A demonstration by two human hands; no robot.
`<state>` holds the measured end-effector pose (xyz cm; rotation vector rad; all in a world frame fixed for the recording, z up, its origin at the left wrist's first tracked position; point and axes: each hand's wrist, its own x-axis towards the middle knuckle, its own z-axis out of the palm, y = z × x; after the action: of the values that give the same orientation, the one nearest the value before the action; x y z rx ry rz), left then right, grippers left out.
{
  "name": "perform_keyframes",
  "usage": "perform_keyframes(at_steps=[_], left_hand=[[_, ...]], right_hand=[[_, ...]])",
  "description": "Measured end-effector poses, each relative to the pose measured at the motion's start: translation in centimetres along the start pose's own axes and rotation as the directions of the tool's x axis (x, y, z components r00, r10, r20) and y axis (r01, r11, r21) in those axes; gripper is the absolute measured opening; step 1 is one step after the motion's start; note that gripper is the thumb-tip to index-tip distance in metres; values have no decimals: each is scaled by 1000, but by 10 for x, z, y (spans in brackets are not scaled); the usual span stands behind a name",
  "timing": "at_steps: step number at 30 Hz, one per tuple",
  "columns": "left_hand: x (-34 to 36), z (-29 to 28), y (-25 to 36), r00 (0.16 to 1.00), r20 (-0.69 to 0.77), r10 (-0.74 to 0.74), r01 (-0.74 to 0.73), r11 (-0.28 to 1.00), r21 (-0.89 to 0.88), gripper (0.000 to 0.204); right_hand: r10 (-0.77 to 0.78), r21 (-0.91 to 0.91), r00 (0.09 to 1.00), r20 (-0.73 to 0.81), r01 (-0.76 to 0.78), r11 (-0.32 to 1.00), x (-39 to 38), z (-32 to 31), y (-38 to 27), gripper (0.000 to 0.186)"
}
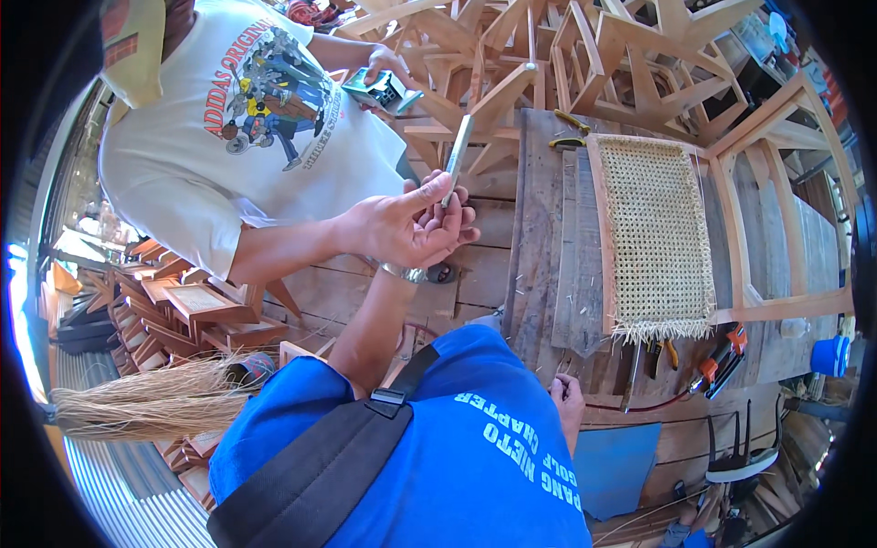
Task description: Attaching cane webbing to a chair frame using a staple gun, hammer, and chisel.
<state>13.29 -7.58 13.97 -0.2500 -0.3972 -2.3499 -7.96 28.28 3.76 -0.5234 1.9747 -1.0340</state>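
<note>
My left hand (468, 235), with a metal-banded watch (403, 272) on its wrist, is raised over the floor left of the workbench. A co-worker's hand (388, 228) overlaps it and hides most of its fingers. Between these hands a slim pale stick (459, 151) points up; whether my own fingers grip it is unclear. My right hand (568, 399) rests low by the bench's near edge, fingers curled; a small thin thing shows at their tips. On the bench lies a wooden frame with woven cane (653, 228), its ends frayed at the near side.
The co-worker's other hand holds a green and white box (379, 89). Bare chair frames (585, 55) pile up beyond the workbench (539, 228). Pliers (571, 128), an orange-black tool (722, 361) and a blue container (829, 356) lie around the bench. A cane bundle (146, 397) sits left.
</note>
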Motion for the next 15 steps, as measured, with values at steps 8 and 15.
perform_keyframes(at_steps=[8, 15], left_hand=[[45, 47, 2, 998, 9, -69, 64, 966, 250, 39], [68, 45, 13, 913, 299, -277, 221, 953, 208, 36]], right_hand=[[-10, -43, 1000, -6, 9, 999, -8, -1, -5, 23], [-30, -18, 999, -39, 29, 999, -12, 6, 0, 23]])
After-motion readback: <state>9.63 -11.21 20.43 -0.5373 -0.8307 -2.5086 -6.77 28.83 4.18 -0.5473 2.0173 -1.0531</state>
